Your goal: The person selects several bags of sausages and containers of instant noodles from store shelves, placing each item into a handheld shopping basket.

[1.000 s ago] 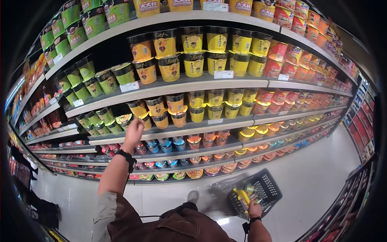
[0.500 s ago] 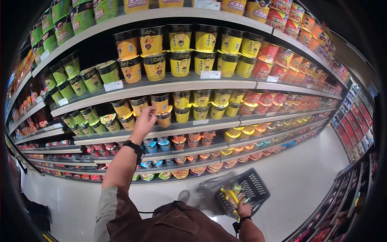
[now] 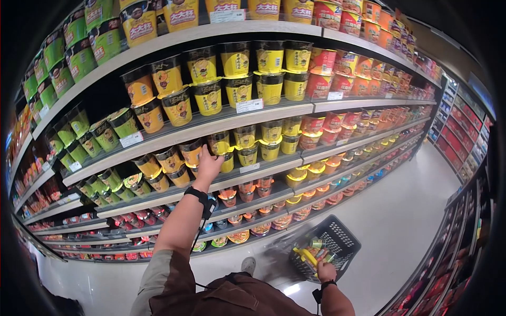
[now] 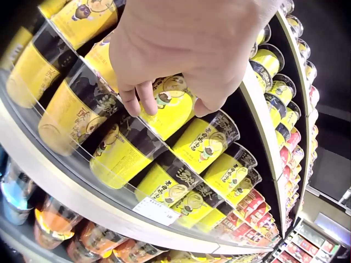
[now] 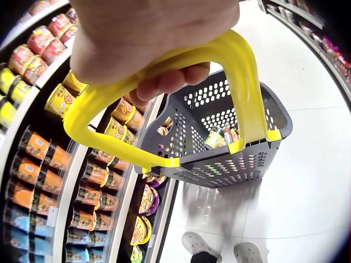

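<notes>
My left hand [image 3: 210,164] reaches to the middle shelf, at the border between the orange and yellow noodle cups. In the left wrist view, its thumb and fingers curl around the front of a yellow noodle cup [image 4: 171,116] in the upper layer. An orange noodle cup [image 3: 191,152] stands just left of the fingers. Low on the right, my right hand [image 3: 327,271] grips the yellow handle [image 5: 247,93] of a dark grey shopping basket [image 5: 219,174]. Inside the basket lie a few packed goods, among them a greenish cup [image 5: 214,137].
Shelves of stacked noodle cups rise above and below, with a pale shelf edge [image 3: 274,159] in front of the reached row. Red cups [image 3: 333,122] stand further right. Another shelf row [image 3: 448,253] flanks the aisle floor [image 3: 392,210] on the right.
My left hand has moved right along the middle shelf, past the orange cups to a yellow one. The right hand keeps its grip on the basket handle. The head view has shifted and tilted.
</notes>
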`<move>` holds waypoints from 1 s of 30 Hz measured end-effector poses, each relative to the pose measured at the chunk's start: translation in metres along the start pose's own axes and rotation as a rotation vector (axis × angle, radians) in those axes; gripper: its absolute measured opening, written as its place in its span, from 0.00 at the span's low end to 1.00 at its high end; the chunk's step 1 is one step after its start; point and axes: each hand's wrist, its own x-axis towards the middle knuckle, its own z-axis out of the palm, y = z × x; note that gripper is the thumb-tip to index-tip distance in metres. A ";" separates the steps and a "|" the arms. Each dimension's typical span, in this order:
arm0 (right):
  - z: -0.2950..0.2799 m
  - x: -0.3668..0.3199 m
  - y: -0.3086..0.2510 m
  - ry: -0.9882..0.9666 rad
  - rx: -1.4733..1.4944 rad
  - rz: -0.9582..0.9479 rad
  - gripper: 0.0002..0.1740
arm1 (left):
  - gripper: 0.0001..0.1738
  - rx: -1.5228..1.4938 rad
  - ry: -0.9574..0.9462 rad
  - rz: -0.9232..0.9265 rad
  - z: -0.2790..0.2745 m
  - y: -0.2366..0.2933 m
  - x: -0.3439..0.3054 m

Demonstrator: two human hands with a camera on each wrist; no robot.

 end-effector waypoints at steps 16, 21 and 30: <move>-0.006 -0.003 -0.004 0.012 -0.011 0.028 0.30 | 0.34 0.014 0.037 -0.037 0.025 -0.012 0.046; -0.003 0.000 -0.001 -0.007 -0.002 0.025 0.33 | 0.35 -0.002 -0.037 -0.172 0.042 -0.038 0.066; -0.011 -0.005 -0.007 -0.015 -0.009 0.047 0.32 | 0.34 0.025 0.054 -0.141 0.034 -0.001 0.047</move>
